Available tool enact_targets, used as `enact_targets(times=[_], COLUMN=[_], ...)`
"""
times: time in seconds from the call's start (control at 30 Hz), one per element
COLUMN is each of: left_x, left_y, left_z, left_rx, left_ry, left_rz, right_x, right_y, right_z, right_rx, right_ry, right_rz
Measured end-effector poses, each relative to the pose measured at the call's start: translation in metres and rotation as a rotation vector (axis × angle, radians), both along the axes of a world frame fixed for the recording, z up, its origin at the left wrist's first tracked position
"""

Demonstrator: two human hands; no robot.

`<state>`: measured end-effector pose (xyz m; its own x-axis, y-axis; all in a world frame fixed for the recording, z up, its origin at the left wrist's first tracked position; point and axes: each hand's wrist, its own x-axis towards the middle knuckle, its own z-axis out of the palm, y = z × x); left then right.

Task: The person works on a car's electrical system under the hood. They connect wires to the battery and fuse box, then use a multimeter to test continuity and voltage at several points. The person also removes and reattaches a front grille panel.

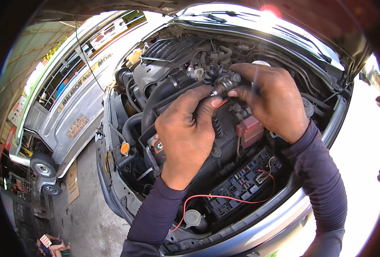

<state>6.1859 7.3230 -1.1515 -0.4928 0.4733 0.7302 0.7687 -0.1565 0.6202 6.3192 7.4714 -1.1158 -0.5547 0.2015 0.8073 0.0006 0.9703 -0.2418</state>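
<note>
Over the open engine bay, my left hand (pixel 185 137) pinches the end of a small metal cylindrical fitting (pixel 222 85) with thumb and index finger. My right hand (pixel 275 103) has its fingers closed round the other end of the same fitting, which has dark looped parts behind it. A black corrugated tube (pixel 217 124) hangs below my fingers over the battery (pixel 231 145), with a red terminal cover (pixel 250 130) at its right. An orange sliver shows by my left thumb; I cannot tell what it is.
An open fuse box (pixel 237 190) sits low in the bay, crossed by a red wire (pixel 211 196). The engine cover (pixel 151 75) and orange cap (pixel 125 148) are farther left. The raised hood (pixel 327 21) arches overhead. A silver van (pixel 87 111) stands left; a seated person (pixel 58 246) is at lower left.
</note>
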Motion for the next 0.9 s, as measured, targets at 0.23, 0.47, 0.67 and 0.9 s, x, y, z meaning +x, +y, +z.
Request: enact_targets(times=[0.23,0.47,0.67,0.9], left_x=[0.004,0.018,0.020,0.022], left_y=[-0.004,-0.015,-0.032,-0.042], left_z=[0.001,0.009,0.012,0.022], left_rx=[0.046,0.095,0.043,0.027], left_ry=[-0.160,-0.214,-0.082,0.070], left_rz=[-0.056,-0.210,-0.176,-0.170], right_x=[0.001,0.011,0.005,0.010], right_y=[-0.003,0.007,-0.005,0.000], right_z=[0.001,0.003,0.003,0.005], right_rx=[-0.041,-0.028,-0.146,-0.167], right_ry=[0.029,0.019,0.043,-0.016], right_rz=[-0.018,0.000,-0.093,-0.068])
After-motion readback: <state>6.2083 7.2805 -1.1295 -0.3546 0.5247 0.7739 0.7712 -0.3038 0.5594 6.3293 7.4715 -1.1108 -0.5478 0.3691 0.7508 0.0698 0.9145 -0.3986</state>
